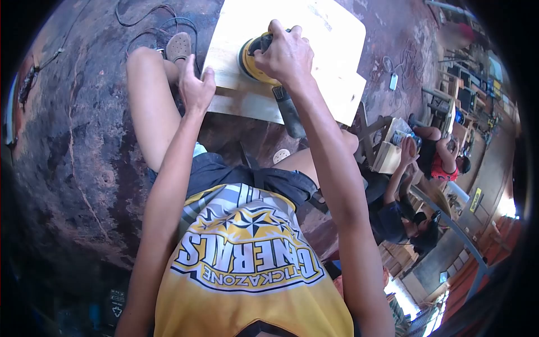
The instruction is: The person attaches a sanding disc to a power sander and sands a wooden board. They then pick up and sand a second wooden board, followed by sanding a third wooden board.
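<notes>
**Sanding a pale wooden board on a workshop floor**

No containers showed near the hands. The right hand [287, 53] was clamped over the top of a yellow sander [254, 59], fingers curled tight around it. The sander sat directly beneath that hand, pressed flat on a wooden board [331, 45]. The left hand [195, 85] lay to the sander's left, fingers together, gripping the board's near corner. The board looked pale, smooth and round-cornered, resting on the dark stained floor [73, 140]. A cable [151, 17] trailed beyond the left hand.
</notes>
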Tool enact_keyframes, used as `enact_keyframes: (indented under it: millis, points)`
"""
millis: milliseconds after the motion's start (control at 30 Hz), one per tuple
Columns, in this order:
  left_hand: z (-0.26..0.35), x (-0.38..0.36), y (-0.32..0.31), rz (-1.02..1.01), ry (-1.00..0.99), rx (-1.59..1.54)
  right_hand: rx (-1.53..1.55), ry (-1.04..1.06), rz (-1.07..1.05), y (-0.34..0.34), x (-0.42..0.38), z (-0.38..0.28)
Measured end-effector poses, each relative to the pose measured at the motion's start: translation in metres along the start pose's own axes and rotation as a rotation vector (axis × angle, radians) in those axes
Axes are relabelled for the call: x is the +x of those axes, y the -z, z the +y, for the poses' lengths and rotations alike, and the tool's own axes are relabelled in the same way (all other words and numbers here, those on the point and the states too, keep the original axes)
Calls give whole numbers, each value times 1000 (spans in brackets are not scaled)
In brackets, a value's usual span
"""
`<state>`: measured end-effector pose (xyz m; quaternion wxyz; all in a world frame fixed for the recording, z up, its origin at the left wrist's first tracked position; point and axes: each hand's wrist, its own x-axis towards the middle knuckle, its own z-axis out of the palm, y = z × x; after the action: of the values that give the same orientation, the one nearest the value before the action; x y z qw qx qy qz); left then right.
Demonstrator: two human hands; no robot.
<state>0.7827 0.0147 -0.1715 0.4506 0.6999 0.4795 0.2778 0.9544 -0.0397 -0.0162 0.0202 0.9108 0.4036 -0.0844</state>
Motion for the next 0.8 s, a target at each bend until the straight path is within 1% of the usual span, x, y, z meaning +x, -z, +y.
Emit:
enact_keyframes:
  millis: [33, 100, 200, 267, 367, 500, 567, 600, 667, 700, 767, 800]
  points:
    - [-1, 1, 0, -82, 30, -29, 11, -12, 1, -1, 2, 0]
    - [6, -3, -2, -182, 51, -53, 17, -19, -14, -2, -3, 7]
    - [-6, 0, -7, -143, 37, -55, 16, -37, -34, -3, -22, 17]
    - [-5, 0, -8, -141, 101, -118, 22, -61, -50, 2, -36, 18]
    - [-5, -4, -11, -101, 53, -76, 32, -59, -88, 4, -37, 15]
    - [-2, -7, -8, -99, 98, -136, 44, -36, -75, 6, -16, -3]
    - [-5, -11, -8, -30, 95, -173, 20, -20, -57, 3, 0, -9]
    - [-2, -11, -7, -28, 93, -174, 26, -12, -23, 3, 7, -10]
    - [4, -10, -4, -47, 192, -107, 20, 17, 9, 3, 18, -13]
    - [7, -10, -1, -40, 191, -107, 21, 23, 11, 2, 18, -15]
    - [14, -7, 2, -105, 293, -129, 34, 38, 14, 0, 14, -16]
    - [15, -5, 2, -99, 294, -133, 31, 45, 16, 0, 8, -18]
